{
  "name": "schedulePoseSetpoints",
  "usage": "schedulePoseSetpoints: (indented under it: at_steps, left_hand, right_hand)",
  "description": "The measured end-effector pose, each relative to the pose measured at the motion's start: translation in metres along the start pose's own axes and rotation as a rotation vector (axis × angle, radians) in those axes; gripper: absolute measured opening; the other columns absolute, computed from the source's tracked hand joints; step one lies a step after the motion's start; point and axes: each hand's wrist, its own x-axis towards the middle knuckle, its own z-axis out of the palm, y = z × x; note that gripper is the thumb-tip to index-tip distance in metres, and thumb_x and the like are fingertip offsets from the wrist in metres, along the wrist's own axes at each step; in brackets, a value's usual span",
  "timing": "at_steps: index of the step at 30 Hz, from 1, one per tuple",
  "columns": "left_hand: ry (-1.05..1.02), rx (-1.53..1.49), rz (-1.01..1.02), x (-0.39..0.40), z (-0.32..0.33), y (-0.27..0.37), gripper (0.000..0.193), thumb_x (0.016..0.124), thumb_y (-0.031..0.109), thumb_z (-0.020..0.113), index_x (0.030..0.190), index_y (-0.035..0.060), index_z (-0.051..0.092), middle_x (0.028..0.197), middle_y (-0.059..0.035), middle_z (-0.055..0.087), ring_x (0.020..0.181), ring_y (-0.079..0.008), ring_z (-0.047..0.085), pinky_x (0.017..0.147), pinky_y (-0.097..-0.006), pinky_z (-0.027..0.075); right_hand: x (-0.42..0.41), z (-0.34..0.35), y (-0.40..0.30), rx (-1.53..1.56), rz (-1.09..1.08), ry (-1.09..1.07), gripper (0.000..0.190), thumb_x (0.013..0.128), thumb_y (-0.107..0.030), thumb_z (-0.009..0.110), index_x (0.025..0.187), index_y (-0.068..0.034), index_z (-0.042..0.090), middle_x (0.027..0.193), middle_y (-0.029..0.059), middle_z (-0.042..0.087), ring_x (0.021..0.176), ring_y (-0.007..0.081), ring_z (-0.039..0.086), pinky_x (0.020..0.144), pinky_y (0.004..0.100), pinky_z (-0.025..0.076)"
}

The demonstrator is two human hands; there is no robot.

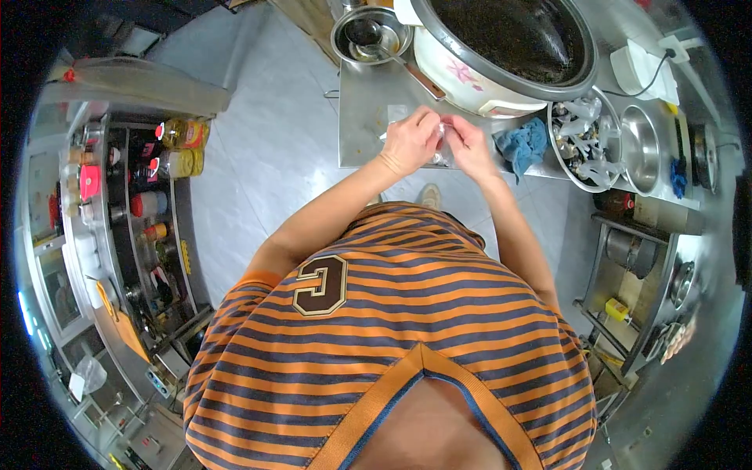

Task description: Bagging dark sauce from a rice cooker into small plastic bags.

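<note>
At the front edge of the steel counter (361,126), my left hand (413,140) and my right hand (472,147) meet with fingertips pinched on a small clear plastic bag (442,156). Its contents are too small to make out. A flat clear packet (396,111) lies on the counter just beyond my left hand. Beyond both hands stands a large white electric cooker (452,70) with a flower pattern, holding dark liquid (508,38). A crumpled blue cloth (523,145) sits to the right of my right hand.
A ladle with a brown handle (424,81) rests in a steel bowl (338,44) at the back left. On the right are a basket (614,126) of knotted clear bags and a steel basin (641,150). Shelves with oil bottles (187,163) stand at the left.
</note>
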Motion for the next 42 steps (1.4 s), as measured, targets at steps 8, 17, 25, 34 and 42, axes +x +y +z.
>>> schedulePoseSetpoints:
  at_steps: [8, 17, 25, 34, 42]
  left_hand:
    - [-0.182, -0.355, -0.638, -0.059, -0.001, -0.05, 0.013, 0.082, 0.014, 0.056, 0.082, 0.0032, 0.05, 0.08, -0.0064, 0.056, 0.067, -0.0139, 0.055, 0.053, -0.0299, 0.047]
    - [-0.326, -1.154, -1.169, -0.045, 0.04, -0.035, 0.021, 0.086, 0.019, 0.05, 0.1, 0.003, 0.051, 0.089, -0.0059, 0.057, 0.079, -0.0164, 0.054, 0.065, -0.0307, 0.049]
    - [-0.654, -0.644, -1.003, -0.053, 0.05, -0.05, 0.028, 0.081, 0.012, 0.045, 0.105, -0.0002, 0.054, 0.098, -0.0099, 0.057, 0.082, -0.0189, 0.056, 0.064, -0.0297, 0.05]
    - [-0.359, -0.692, -0.982, -0.036, -0.002, -0.048, 0.018, 0.084, 0.019, 0.05, 0.079, 0.0039, 0.059, 0.069, -0.0045, 0.061, 0.055, -0.0116, 0.054, 0.048, -0.0258, 0.042]
    - [-0.274, -0.841, -0.882, -0.019, -0.028, -0.042, 0.015, 0.083, 0.018, 0.057, 0.073, 0.0069, 0.06, 0.066, 0.0011, 0.057, 0.055, -0.0052, 0.046, 0.049, -0.0195, 0.037]
  right_hand:
    - [-0.029, -0.046, 0.045, -0.758, -0.022, 0.246, 0.021, 0.084, -0.014, 0.047, 0.098, -0.001, 0.056, 0.084, 0.0115, 0.062, 0.077, 0.0168, 0.06, 0.07, 0.0296, 0.046]
    - [-0.024, -0.009, 0.087, 0.15, 0.337, 0.067, 0.013, 0.084, -0.014, 0.044, 0.09, -0.006, 0.053, 0.088, -0.0016, 0.054, 0.085, 0.0098, 0.048, 0.073, 0.0251, 0.04]
    - [-0.03, 0.028, 0.057, -0.608, -0.187, 0.063, 0.013, 0.082, -0.006, 0.044, 0.094, -0.002, 0.048, 0.088, 0.014, 0.054, 0.086, 0.023, 0.051, 0.076, 0.0321, 0.039]
    - [-0.022, -0.02, 0.01, 0.793, 0.305, 0.358, 0.011, 0.083, -0.016, 0.047, 0.076, -0.009, 0.049, 0.08, 0.0063, 0.053, 0.085, 0.0206, 0.05, 0.077, 0.032, 0.037]
    - [-0.021, -0.047, -0.004, 0.864, 0.33, 0.178, 0.019, 0.087, -0.022, 0.045, 0.074, -0.009, 0.047, 0.066, 0.001, 0.044, 0.054, 0.0099, 0.033, 0.051, 0.0231, 0.031]
